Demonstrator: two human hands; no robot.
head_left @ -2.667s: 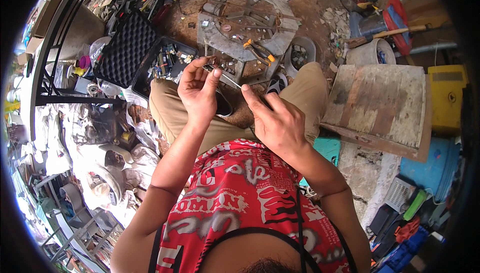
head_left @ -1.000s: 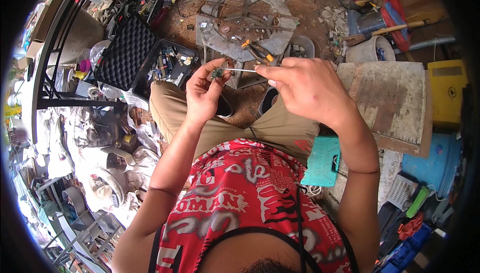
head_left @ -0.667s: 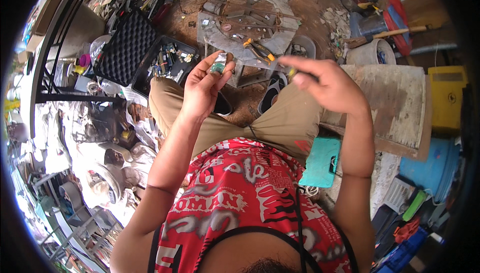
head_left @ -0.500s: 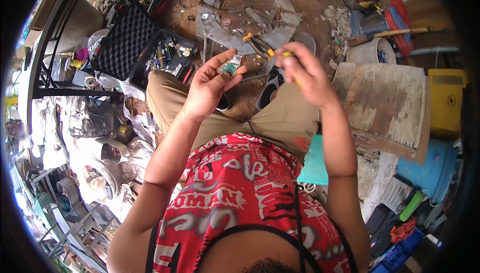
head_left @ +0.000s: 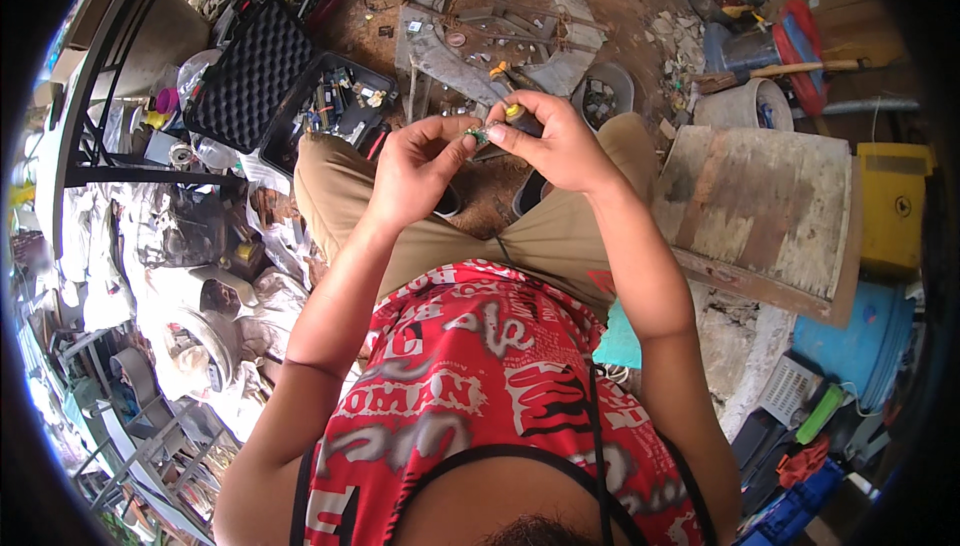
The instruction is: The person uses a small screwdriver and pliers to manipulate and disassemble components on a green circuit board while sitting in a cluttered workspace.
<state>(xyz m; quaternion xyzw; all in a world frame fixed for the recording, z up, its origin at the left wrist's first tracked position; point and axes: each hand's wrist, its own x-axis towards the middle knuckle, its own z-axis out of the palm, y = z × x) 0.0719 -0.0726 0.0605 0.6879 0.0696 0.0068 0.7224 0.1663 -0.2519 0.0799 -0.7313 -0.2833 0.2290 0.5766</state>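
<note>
Between my two hands, in front of my knees, is a small green circuit board (head_left: 478,134). My left hand (head_left: 418,166) pinches its left side between thumb and fingers. On its right edge rest the thumb and fingertips of my right hand (head_left: 556,146). A yellow-and-black handled tool (head_left: 522,120), which looks like a screwdriver, is tucked in my right hand; its tip is hidden. Just beyond the fingers, pliers (head_left: 503,72) with orange-and-black handles lie at the near side of a round frame, partly covered by my hand.
The round grey frame (head_left: 437,58) stands ahead. To its left is an open black case (head_left: 388,88) of small parts, with a foam-lined lid (head_left: 250,76). A bucket (head_left: 622,86) with bits inside sits right of the frame. A worn wooden board (head_left: 760,211) lies farther right.
My right hand has come left and closer to my left hand, and its fingers now meet the circuit board. The screwdriver-like tool has turned within it. My left hand has turned slightly.
</note>
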